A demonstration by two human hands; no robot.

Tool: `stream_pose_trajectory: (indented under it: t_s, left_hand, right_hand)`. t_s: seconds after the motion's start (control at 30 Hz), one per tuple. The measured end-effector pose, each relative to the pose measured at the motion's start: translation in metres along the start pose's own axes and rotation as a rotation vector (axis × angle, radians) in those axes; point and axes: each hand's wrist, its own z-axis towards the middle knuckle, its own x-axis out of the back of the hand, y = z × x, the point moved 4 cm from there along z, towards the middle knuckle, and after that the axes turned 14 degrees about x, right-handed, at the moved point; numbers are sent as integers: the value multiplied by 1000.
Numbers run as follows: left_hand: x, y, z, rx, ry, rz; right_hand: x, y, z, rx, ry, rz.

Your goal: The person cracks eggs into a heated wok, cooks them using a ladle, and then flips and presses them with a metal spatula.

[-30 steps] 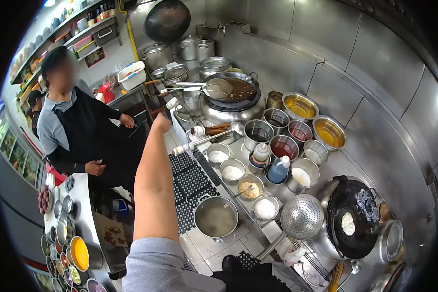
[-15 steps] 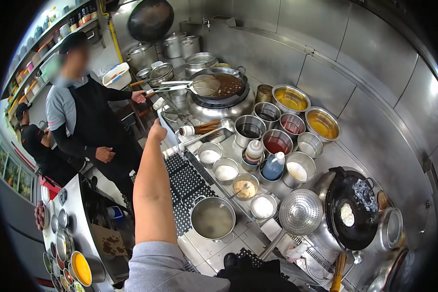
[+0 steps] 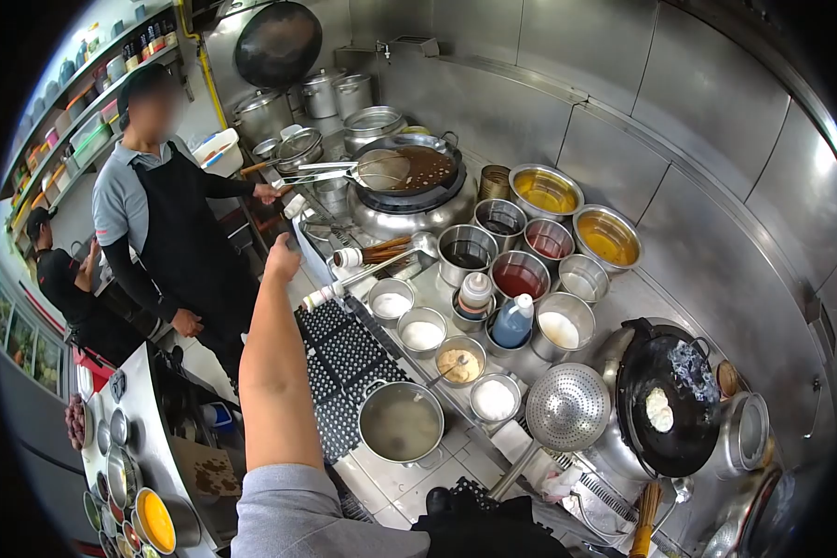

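Note:
My left hand reaches far forward, near the handle ends at the counter's front edge. It looks to hold nothing, with a finger stretched out and the others partly hidden. My right hand is out of view. Just right of my left hand lie a bamboo brush and a long-handled ladle. Beyond them, a wire strainer rests over a large wok of brown liquid. A co-worker's hand is at the strainer's handle end.
Several metal pots of sauces and powders stand mid-counter, with squeeze bottles such as a blue one. A perforated skimmer lies beside a black wok holding something white. A stockpot sits low at the front. A co-worker stands left.
My left hand has shifted left and slightly down, and its fingers have turned. The view has moved slightly. The nearer co-worker has shifted upright, still at the strainer's handle.

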Motion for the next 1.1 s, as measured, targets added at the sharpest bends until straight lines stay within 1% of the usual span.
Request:
stream_pose_trajectory:
  t_s: [0.1, 0.2, 0.3, 0.53, 0.63, 0.87, 0.97, 1.0, 1.1]
  left_hand:
    - [13, 3, -11, -129, 168, 154]
    - [26, 14, -32, -42, 137, 109]
    - [38, 23, -47, -93, 264, 142]
    - [67, 31, -54, -158, 316, 114]
    - [77, 36, -64, -221, 389, 117]
    - [106, 59, -88, -286, 498, 127]
    - [118, 66, -90, -316, 583, 107]
    - [123, 71, -94, -325, 579, 116]
    - [133, 85, -104, -301, 630, 138]
  right_hand:
    - [2, 2, 0, -1, -12, -4]
    - [3, 4, 2, 1, -24, -9]
    - [5, 7, 3, 7, -39, -10]
    - [6, 11, 5, 21, -60, -12]
    - [6, 13, 7, 31, -70, -16]
    - [9, 20, 6, 34, -85, -25]
    - [10, 31, 3, 29, -96, -32]
    - [10, 36, 1, 24, -101, -37]
    - [10, 61, -8, 4, -123, -53]
